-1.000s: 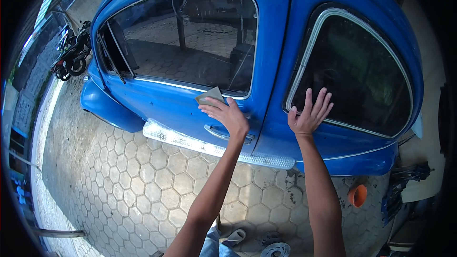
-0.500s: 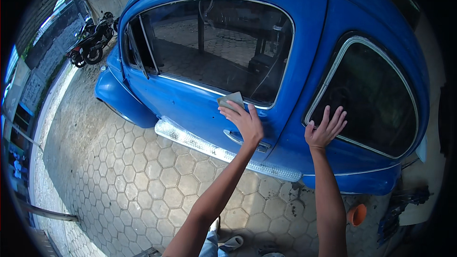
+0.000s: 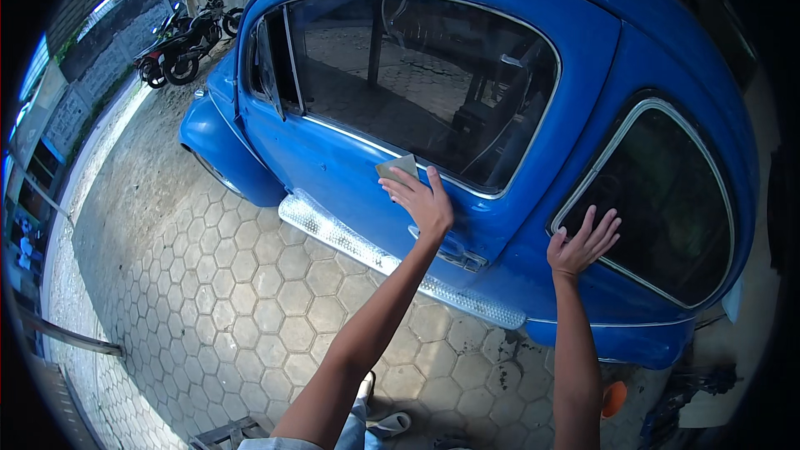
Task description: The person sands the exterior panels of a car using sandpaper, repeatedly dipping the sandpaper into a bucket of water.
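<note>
My left hand (image 3: 422, 202) presses a flat grey-tan piece of sandpaper (image 3: 398, 169) against the blue car door (image 3: 350, 168), just under the chrome trim of the door window (image 3: 417, 75). Its fingers lie stretched over the near part of the piece. Behind the wrist, the chrome door handle (image 3: 462, 257) is partly covered. My right hand (image 3: 579, 244) rests with fingers spread at the lower front corner of the rear side window (image 3: 667, 200), holding nothing. Whether its palm presses on the glass or the trim I cannot tell.
A bright metal running board (image 3: 342, 233) sticks out low along the car. Hexagonal paving (image 3: 250, 300) lies underfoot. An orange pot-like container (image 3: 613, 398) stands beside my right forearm. Motorcycles (image 3: 183, 46) are parked at the far left.
My left hand has slid the sandpaper a little forward along the door, away from the window's rear corner. The car sits further right in view. My right hand keeps about the same place.
</note>
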Tool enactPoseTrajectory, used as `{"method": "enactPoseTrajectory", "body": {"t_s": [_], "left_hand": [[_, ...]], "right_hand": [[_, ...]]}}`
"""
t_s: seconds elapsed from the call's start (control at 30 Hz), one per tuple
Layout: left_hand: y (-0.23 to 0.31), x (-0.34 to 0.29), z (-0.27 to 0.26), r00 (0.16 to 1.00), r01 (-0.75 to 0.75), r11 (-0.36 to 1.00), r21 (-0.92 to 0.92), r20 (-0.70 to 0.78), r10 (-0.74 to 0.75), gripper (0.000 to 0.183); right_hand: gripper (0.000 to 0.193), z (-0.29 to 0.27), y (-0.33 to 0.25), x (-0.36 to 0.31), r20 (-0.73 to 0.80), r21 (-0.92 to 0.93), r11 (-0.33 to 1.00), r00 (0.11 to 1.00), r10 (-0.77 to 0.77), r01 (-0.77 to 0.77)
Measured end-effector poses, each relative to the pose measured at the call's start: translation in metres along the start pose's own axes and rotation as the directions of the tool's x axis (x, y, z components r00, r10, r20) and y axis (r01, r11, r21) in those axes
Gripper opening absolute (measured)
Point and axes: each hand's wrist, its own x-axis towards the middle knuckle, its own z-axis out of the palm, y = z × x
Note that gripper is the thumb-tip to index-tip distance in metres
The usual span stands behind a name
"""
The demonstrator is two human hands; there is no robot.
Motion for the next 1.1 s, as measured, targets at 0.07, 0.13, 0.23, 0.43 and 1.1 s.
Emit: {"method": "enactPoseTrajectory", "body": {"t_s": [0.07,0.13,0.23,0.43,1.1], "left_hand": [[0.004,-0.047,0.012,0.981,-0.164,0.986,-0.031,0.098,0.166,0.09],[0.01,-0.085,0.017,0.94,-0.252,0.966,-0.052,0.224,0.258,0.091],[0.016,-0.062,0.017,0.933,-0.294,0.955,-0.031,0.208,0.294,0.088],[0.007,0.021,-0.006,0.998,-0.063,0.997,-0.033,0.003,0.063,0.08],[0.009,-0.108,0.016,0.822,-0.483,0.866,-0.128,0.274,0.499,0.078]], "right_hand": [[0.06,-0.001,0.0,0.002,0.013,0.009,1.0,1.0,-0.003,0.003],[0.06,0.001,-0.001,0.003,0.01,0.006,1.0,1.0,0.003,-0.003],[0.061,0.001,0.01,0.004,-0.007,0.009,1.0,1.0,0.017,-0.017],[0.059,0.006,-0.004,-0.003,-0.005,0.044,0.998,0.999,0.044,-0.044],[0.058,0.005,-0.001,-0.006,0.025,0.064,0.996,0.998,0.056,-0.058]]}}
